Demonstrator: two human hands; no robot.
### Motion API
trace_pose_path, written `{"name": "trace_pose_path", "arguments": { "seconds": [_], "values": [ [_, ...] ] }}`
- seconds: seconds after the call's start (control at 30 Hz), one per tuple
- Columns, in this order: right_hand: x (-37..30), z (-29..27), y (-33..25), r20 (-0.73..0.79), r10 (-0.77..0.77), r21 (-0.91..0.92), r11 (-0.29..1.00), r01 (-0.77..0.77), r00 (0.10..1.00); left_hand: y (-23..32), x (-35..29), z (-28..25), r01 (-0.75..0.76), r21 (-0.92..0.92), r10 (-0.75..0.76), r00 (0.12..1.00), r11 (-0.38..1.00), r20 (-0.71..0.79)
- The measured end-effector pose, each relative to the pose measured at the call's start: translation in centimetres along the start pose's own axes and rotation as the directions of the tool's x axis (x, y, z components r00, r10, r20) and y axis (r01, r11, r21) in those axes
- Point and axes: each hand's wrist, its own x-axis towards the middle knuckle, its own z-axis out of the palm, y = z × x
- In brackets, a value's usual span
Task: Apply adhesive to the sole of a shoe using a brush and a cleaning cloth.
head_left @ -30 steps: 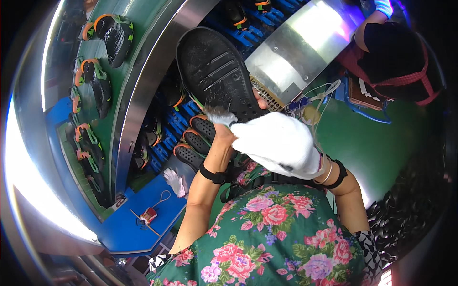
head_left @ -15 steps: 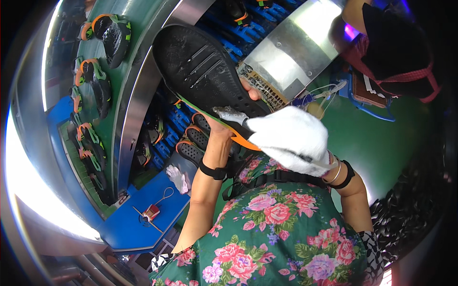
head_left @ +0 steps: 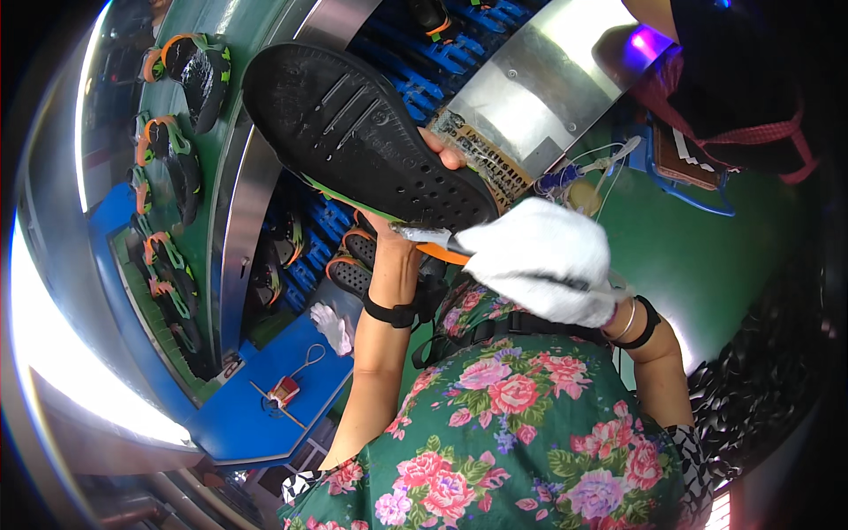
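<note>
A black sandal [head_left: 344, 132] with wet-looking patches inside is tilted up before me. Its footbed has grooves at the wide end and round holes toward the heel; green and orange trim shows along its edge. My left hand [head_left: 446, 152] is closed round it from beneath, fingertips curling over the far edge and much of the hand hidden. In a white glove, my right hand [head_left: 539, 261] grips a brush [head_left: 426, 236] with pale, wet-looking bristles. The bristle end is at the sandal's near edge, beside my left wrist; I cannot tell whether it touches.
More sandals [head_left: 172, 159] stand along a green conveyor belt [head_left: 231, 66] on the left. Under it are blue racks [head_left: 305, 252] with other sandals. A blue table [head_left: 256, 415] holds a red container with sticks; a white glove [head_left: 331, 329] lies nearby. Another person is at upper right.
The sandal has shifted left in my left hand. The brush has come off the footbed's heel area to the near edge, while my right hand has moved only slightly.
</note>
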Motion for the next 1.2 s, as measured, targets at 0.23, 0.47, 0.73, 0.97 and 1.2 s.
{"name": "trace_pose_path", "arguments": {
  "seconds": [0.23, 0.47, 0.73, 0.97, 1.2],
  "values": [
    [-0.8, 0.1, -0.1, -0.003, -0.019, -0.064, 0.998, 0.019, 1.000, 0.5, 0.3, 0.1, 0.031, 0.037, -0.031, 0.999, 0.999, 0.007],
    [-0.6, -1.2, 0.5, 0.006, 0.081, 0.028, 0.996, -0.082, 0.997, 0.6, 1.0, 0.5, -0.001, 0.059, 0.000, 1.000, 0.998, 0.026],
    [-0.9, -1.1, 0.5, -0.058, 0.126, 0.059, 0.991, -0.123, 0.990, 0.9, 1.6, 1.0, -0.029, 0.137, 0.022, 0.998, 0.990, 0.053],
    [-0.8, -1.5, 0.7, -0.068, 0.163, 0.099, 0.983, -0.156, 0.984, 1.1, 2.2, 0.5, -0.037, 0.177, 0.019, 0.995, 0.984, 0.099],
    [-1.0, -2.0, 0.6, -0.048, 0.178, 0.113, 0.979, -0.172, 0.983, 0.8, 2.6, 1.1, -0.033, 0.147, 0.016, 0.994, 0.989, 0.112]
  ]
}}
